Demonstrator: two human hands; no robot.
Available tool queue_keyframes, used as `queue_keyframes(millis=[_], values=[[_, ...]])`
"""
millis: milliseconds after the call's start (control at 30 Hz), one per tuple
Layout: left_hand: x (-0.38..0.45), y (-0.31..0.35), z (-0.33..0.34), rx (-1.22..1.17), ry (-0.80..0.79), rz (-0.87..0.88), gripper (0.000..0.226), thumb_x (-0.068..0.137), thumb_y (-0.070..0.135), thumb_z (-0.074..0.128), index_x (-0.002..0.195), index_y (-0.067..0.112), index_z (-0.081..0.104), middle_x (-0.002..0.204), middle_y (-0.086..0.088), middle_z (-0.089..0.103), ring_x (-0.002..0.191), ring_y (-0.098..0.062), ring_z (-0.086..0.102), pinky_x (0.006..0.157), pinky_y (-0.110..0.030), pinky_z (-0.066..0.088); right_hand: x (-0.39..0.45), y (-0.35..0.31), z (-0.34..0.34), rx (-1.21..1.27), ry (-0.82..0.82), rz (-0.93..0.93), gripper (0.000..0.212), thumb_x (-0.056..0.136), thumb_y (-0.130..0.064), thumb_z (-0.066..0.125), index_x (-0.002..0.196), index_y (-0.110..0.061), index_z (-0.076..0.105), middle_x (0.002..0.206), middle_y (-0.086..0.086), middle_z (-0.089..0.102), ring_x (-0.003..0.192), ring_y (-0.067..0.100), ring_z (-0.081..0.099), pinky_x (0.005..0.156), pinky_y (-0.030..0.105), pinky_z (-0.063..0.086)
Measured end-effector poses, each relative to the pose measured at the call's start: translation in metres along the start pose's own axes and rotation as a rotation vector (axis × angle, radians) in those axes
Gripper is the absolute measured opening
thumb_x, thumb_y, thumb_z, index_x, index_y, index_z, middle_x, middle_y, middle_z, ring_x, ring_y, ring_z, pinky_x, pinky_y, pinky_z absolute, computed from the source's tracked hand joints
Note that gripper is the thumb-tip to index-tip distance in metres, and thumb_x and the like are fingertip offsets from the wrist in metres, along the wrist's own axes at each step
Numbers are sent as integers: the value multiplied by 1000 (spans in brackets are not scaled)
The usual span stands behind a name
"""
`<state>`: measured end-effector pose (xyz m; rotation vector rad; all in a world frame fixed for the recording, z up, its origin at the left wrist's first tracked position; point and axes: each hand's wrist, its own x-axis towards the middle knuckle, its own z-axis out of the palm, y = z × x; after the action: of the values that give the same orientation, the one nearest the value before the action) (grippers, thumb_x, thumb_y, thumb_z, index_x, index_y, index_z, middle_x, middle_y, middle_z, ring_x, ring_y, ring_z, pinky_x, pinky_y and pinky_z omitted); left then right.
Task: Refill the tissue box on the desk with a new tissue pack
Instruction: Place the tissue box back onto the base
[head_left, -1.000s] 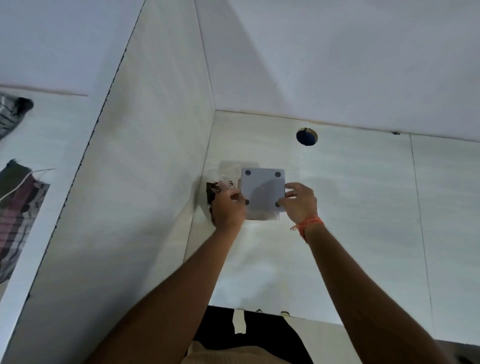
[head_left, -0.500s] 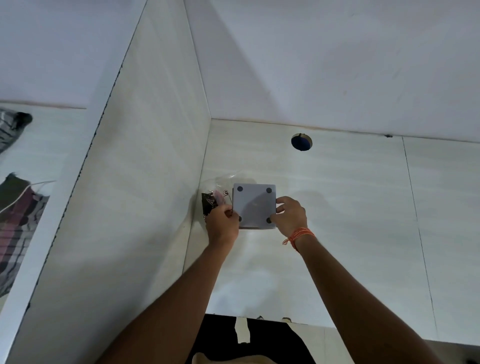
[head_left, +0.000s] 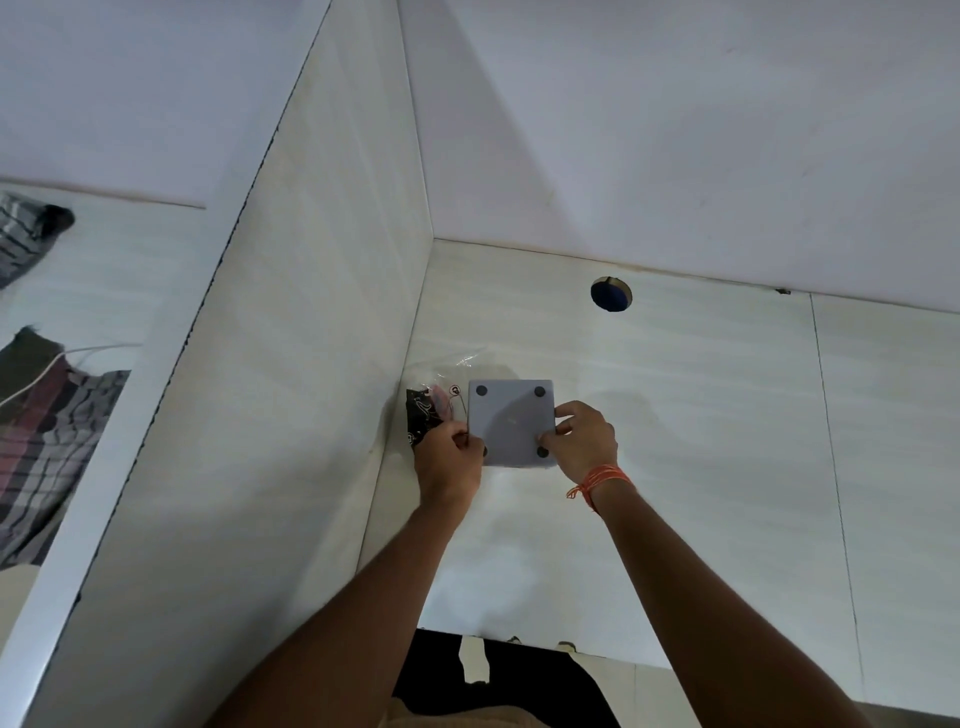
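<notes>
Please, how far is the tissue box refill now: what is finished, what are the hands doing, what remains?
Done: the tissue box is turned over, its grey base with four dark pads facing up. In hand: the left hand and right hand grip the base at its lower corners. The plastic tissue pack lies beside it on the desk, apparently not yet loaded. Left: insert it, close the base, turn upright.

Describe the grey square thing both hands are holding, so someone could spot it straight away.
On the pale desk, near the corner by the side panel, the left hand and right hand grip the tissue box. Unlike the crinkly plastic pack beside it, it is flat grey with dark round feet.
</notes>
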<state>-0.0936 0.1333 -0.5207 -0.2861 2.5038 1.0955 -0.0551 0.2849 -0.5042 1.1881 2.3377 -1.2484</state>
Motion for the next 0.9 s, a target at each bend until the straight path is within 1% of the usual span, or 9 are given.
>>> queue_keyframes(millis=[67,133,233,400,467,600,700,833,900], values=[[0,-2,-1,2,20,-1,11,81,8,61,79,4,70,72,-2,63,69,-19,57,58,-26,47,0,-1,2,-4,1,-13,34,79,-10,70,112,-10,64,82,2,67,76,17,59,68,24,45],[0,-3,-2,3,26,11,10,80,8,62,78,4,71,75,-4,66,70,-20,58,63,-31,52,1,-1,4,-10,4,-5,33,79,-9,69,111,-10,64,80,2,68,74,16,58,65,23,42],[1,-3,-4,9,-13,8,10,81,8,63,81,6,72,76,-1,65,72,-18,59,63,-24,46,2,-3,7,-15,5,45,34,78,-8,68,112,-10,63,77,1,65,75,17,58,68,23,42],[4,-2,-6,39,-27,12,11,79,11,63,75,7,73,74,-5,73,71,-22,66,63,-27,54,4,-3,9,-52,0,87,35,73,-13,71,107,-14,65,102,7,71,82,24,64,71,25,44],[5,0,-7,54,-38,8,15,80,13,61,72,8,73,71,-5,74,70,-23,69,64,-29,56,6,-4,9,-72,-1,92,29,74,-18,69,103,-14,66,98,6,71,81,28,68,71,26,46],[6,0,-8,39,-38,6,21,88,16,60,78,7,76,70,-2,74,65,-18,70,53,-20,48,7,-5,8,-162,22,64,19,81,-22,65,94,-9,68,83,3,65,76,24,61,69,28,46],[7,-5,-8,27,-27,28,20,89,19,62,81,7,76,76,-7,76,70,-22,73,63,-27,57,7,-3,9,-177,29,59,19,82,-25,68,92,-9,68,82,2,63,80,26,66,73,31,52],[3,-7,-8,22,-5,95,18,91,17,64,88,4,76,84,-8,75,73,-19,69,60,-16,46,9,0,12,-173,44,51,19,83,-26,68,93,-9,67,87,3,64,80,22,58,70,28,44],[1,-4,-10,8,1,119,18,91,15,64,89,1,76,85,-8,74,68,-15,66,56,-6,41,9,1,13,-172,53,52,19,84,-25,67,92,-8,67,88,4,66,78,21,55,69,27,40]])
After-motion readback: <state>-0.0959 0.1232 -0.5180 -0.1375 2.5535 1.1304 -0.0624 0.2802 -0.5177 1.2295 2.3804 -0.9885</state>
